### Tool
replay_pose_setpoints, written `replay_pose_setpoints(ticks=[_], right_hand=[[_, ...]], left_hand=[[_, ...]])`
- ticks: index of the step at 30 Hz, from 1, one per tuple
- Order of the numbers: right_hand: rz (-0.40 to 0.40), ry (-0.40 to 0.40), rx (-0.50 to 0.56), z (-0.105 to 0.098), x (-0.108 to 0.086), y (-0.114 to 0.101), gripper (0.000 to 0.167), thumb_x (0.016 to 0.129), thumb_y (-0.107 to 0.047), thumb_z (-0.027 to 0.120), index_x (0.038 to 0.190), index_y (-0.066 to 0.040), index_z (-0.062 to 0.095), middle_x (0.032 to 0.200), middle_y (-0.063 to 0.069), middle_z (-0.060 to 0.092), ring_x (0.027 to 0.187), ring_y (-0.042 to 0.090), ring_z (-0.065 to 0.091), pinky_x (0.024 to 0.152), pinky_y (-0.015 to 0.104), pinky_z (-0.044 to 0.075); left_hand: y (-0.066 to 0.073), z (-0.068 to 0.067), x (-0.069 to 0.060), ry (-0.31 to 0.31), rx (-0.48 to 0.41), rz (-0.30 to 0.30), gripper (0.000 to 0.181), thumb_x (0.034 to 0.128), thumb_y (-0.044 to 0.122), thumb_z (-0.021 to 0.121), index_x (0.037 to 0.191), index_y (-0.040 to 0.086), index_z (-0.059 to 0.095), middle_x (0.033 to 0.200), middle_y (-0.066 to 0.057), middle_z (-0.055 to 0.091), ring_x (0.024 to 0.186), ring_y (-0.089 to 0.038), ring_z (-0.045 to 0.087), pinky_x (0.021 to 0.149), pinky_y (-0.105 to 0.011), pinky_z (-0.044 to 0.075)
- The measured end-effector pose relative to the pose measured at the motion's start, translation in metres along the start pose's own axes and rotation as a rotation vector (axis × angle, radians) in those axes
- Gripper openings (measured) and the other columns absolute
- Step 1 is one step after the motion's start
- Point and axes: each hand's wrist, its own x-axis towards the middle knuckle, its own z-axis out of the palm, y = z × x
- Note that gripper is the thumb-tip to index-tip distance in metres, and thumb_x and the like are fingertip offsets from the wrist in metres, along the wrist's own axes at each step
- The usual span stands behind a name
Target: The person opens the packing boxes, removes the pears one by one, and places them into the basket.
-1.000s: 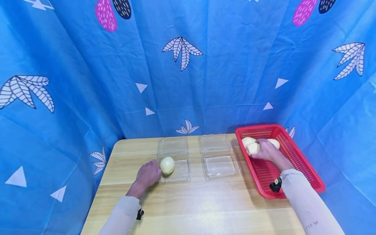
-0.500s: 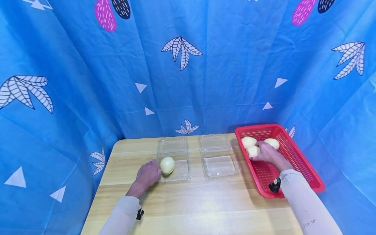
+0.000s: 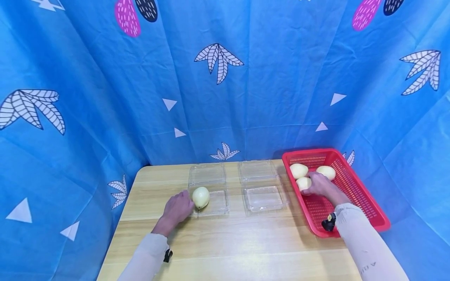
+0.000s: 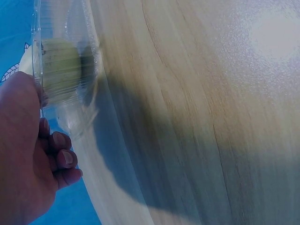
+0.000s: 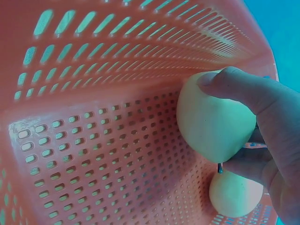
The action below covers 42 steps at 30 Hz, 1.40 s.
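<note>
My right hand (image 3: 319,184) reaches into the red basket (image 3: 365,195) and grips a pale yellow pear (image 5: 213,119), thumb on one side and fingers on the other. A second pear (image 5: 236,194) shows beyond it in the right wrist view. In the head view, one loose pear (image 3: 299,171) lies at the basket's back left and another pear (image 3: 325,172) right of my hand. My left hand (image 3: 178,207) pinches the left edge of an opened clear plastic box (image 3: 219,201). A pear (image 3: 200,197) sits in that box's left half, close to my fingers.
A second clear plastic box (image 3: 263,198), lid folded back, lies between the left box and the basket. The wooden table (image 3: 232,246) extends toward me. A blue patterned curtain (image 3: 225,109) encloses the back and sides.
My right hand has moved slightly toward me and lower in the basket with its pear, uncovering more of the other pears. My left hand and the boxed pear have stayed put.
</note>
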Motion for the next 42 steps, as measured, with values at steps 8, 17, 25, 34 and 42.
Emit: replay_pose_setpoints(ticks=[8, 17, 25, 34, 42], right_hand=[[-0.009, -0.008, 0.006, 0.0052, -0.0004, 0.0026, 0.072, 0.067, -0.034, 0.092, 0.116, 0.011, 0.064, 0.099, 0.022, 0.07, 0.086, 0.033, 0.066, 0.079, 0.052, 0.056], [0.018, -0.035, 0.002, 0.0049, -0.0011, 0.0015, 0.072, 0.069, -0.033, 0.091, 0.119, 0.012, 0.063, 0.103, 0.024, 0.07, 0.09, 0.034, 0.066, 0.082, 0.053, 0.055], [0.012, -0.039, 0.025, 0.0052, -0.0009, 0.0016, 0.067, 0.071, -0.032, 0.091, 0.116, 0.009, 0.064, 0.099, 0.02, 0.068, 0.085, 0.029, 0.063, 0.076, 0.048, 0.053], [-0.004, -0.029, 0.048, 0.0031, -0.0017, 0.0011, 0.068, 0.072, -0.031, 0.091, 0.119, 0.01, 0.064, 0.104, 0.024, 0.069, 0.092, 0.034, 0.065, 0.083, 0.052, 0.054], [-0.02, -0.005, 0.031, -0.0023, -0.0032, -0.0049, 0.056, 0.079, -0.026, 0.087, 0.115, 0.01, 0.065, 0.104, 0.024, 0.069, 0.093, 0.036, 0.066, 0.087, 0.055, 0.054]], left_hand=[[0.0009, 0.0015, 0.0, -0.001, 0.005, -0.002, 0.018, 0.0973, 0.024, 0.05, 0.09, 0.008, 0.051, 0.072, -0.004, 0.049, 0.058, -0.019, 0.043, 0.054, -0.03, 0.035], [0.0027, 0.0014, -0.002, -0.006, -0.02, -0.003, 0.017, 0.0969, 0.023, 0.051, 0.09, 0.008, 0.051, 0.072, -0.004, 0.049, 0.058, -0.02, 0.043, 0.054, -0.03, 0.035], [0.0037, 0.0016, -0.0013, 0.025, 0.037, 0.009, 0.019, 0.0958, 0.022, 0.051, 0.085, 0.008, 0.049, 0.067, -0.005, 0.048, 0.057, -0.021, 0.043, 0.053, -0.033, 0.035], [0.0039, -0.0004, -0.0006, 0.005, 0.036, 0.003, 0.019, 0.0965, 0.022, 0.052, 0.086, 0.007, 0.049, 0.069, -0.005, 0.048, 0.057, -0.022, 0.044, 0.053, -0.032, 0.035], [0.004, -0.0002, 0.0004, 0.008, 0.045, 0.01, 0.018, 0.0966, 0.023, 0.051, 0.087, 0.007, 0.049, 0.07, -0.005, 0.049, 0.058, -0.021, 0.044, 0.053, -0.032, 0.036]])
